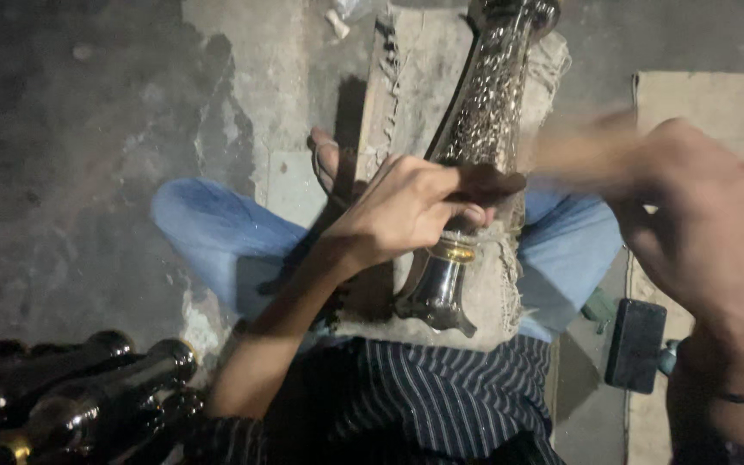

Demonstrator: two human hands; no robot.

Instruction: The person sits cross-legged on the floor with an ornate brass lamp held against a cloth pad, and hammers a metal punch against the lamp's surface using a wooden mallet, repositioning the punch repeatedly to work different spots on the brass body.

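Observation:
A long shiny metal piece (486, 103) with engraved patterning and a brass ring lies along a burlap-covered wooden block (406, 77) on my lap. My left hand (411, 207) grips it near the middle, fingers curled over a small dark tool or part I cannot make out. My right hand (691, 215) is raised to the right of the piece, blurred by motion; whether it holds anything is unclear. The flared dark base of the piece (437, 301) points toward my body.
Several similar dark shiny metal pieces (71, 396) lie stacked at the lower left. A black phone (636, 344) rests on the floor by my right knee. A pale mat (716, 112) covers the floor at right. The concrete floor (62, 172) is dark and stained.

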